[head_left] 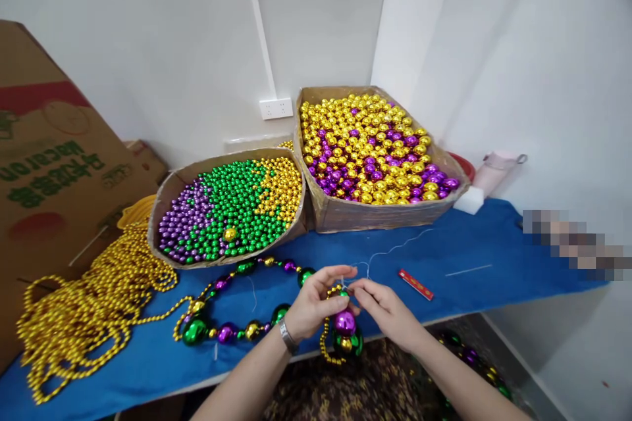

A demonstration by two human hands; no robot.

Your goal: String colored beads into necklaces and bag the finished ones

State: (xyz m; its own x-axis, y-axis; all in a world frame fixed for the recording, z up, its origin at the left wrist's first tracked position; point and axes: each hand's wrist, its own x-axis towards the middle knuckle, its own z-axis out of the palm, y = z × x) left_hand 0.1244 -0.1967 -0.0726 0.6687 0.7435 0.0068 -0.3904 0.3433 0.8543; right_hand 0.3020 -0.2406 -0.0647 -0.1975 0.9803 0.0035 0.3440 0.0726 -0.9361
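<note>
My left hand (pixel 323 299) is closed around the top of a bead strand (pixel 344 322), its fingers curled over small gold and green beads. Larger purple, gold and green balls of the strand hang below it over the table edge. Close against it, my right hand (pixel 380 306) pinches at the white string (pixel 371 260) that comes out of the strand's top; the exact grip is partly hidden. The string trails away over the blue cloth. Left of my hands lies a bead necklace (pixel 227 332) of large and small green, purple and gold balls.
Behind stand a carton of small beads (pixel 227 263) and a carton of larger gold and purple balls (pixel 375 217). Gold bead chains (pixel 74 316) heap at the left. A red packet (pixel 416 285) lies on the blue cloth (pixel 474 296). A pink tumbler (pixel 495 171) stands at the right back.
</note>
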